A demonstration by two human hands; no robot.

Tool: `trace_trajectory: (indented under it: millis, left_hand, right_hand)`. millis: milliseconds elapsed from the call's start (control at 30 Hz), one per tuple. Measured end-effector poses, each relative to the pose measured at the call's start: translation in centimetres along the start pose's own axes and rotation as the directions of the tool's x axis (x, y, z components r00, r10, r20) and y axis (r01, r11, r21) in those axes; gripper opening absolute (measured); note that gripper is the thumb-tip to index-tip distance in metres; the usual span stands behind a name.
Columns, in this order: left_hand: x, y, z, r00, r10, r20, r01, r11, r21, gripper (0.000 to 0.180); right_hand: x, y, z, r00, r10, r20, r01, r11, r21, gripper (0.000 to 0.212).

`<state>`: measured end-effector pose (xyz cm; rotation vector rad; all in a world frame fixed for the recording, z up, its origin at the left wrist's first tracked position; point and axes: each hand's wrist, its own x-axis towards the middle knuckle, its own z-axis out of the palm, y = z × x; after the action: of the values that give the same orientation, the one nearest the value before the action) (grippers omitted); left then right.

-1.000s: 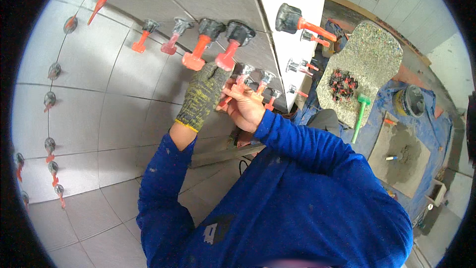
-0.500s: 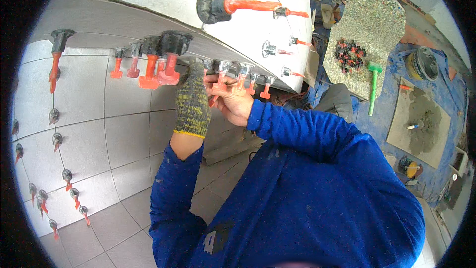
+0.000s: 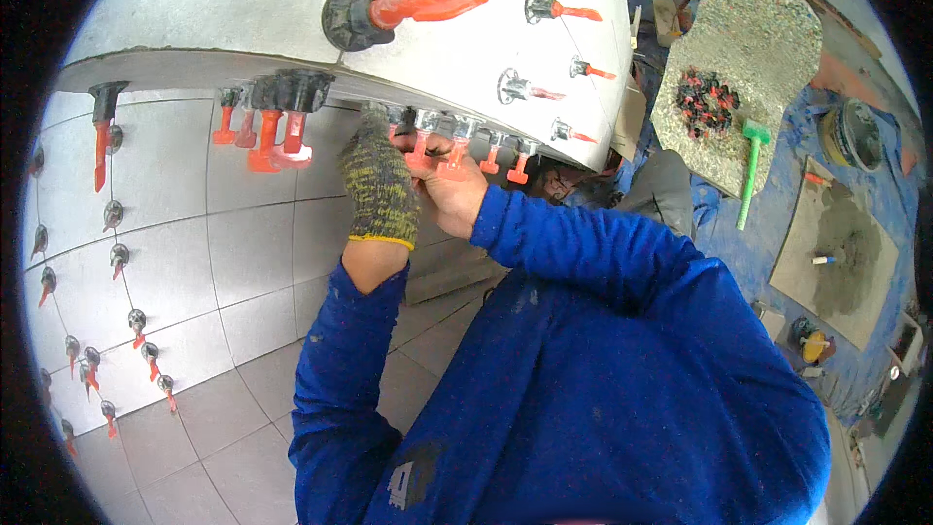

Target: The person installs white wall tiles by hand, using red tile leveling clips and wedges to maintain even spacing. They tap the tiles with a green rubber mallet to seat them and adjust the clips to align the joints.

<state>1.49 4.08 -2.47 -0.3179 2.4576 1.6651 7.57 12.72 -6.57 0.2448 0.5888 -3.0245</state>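
Note:
My left hand (image 3: 377, 180), in a grey and yellow knitted glove, reaches up to the underside of the white-tiled ledge. Its fingers are drawn together against the tile; what they hold is hidden. Beside it my bare right hand (image 3: 455, 196) has its fingers bent in behind a row of tile levelers, and its grip is partly covered by them. A red-handled tile leveler (image 3: 452, 160) stands in front of those fingers. More levelers with black caps hang to the left, one with an orange-red handle (image 3: 264, 141). A larger-looking leveler (image 3: 360, 16) sticks out of the upper tile face.
Tiled wall (image 3: 253, 253) on the left carries several levelers. At right, a speckled board (image 3: 768, 29) bears a pile of black and red leveler parts (image 3: 707, 102) and a green-handled mallet (image 3: 752, 175). Beyond are a bucket (image 3: 850, 136) and a mortar-smeared board (image 3: 797, 253) on blue sheeting.
The view has shifted slightly, so the near levelers appear further left and the floor things further right. Both hands stay together at the ledge, with the right fingers slightly moved.

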Motion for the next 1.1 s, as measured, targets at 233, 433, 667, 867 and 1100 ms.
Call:
trace_trajectory:
  millis: [233,433,667,867,1100]
  left_hand:
    - [-0.9,1.0,0.1,0.952,0.278,0.126,-0.305,0.847,0.436,0.025]
    - [2.3,-1.4,-0.2,0.937,0.31,0.161,-0.342,0.72,0.604,0.027]
    - [2.3,-1.4,-1.6,0.944,0.104,0.314,-0.12,0.992,0.032,0.038]
    - [1.5,2.9,-2.4,0.392,0.739,0.548,-0.912,0.235,0.337,0.031]
    - [-1.1,5.3,-0.8,0.656,0.652,0.381,-0.626,0.186,0.758,0.033]
  right_hand:
    - [0.5,0.9,-0.2,0.997,-0.075,-0.002,0.075,0.996,0.047,0.025]
    - [0.9,1.4,-0.2,0.995,-0.077,-0.07,0.074,0.996,-0.052,0.021]
    - [-0.7,-1.4,-0.5,0.998,0.051,0.03,-0.045,0.987,-0.156,0.023]
    - [-4.5,-3.9,-3.2,0.961,0.275,0.038,-0.218,0.831,-0.512,0.029]
    - [-6.1,-5.3,-4.0,0.977,0.212,0.005,-0.154,0.727,-0.669,0.033]
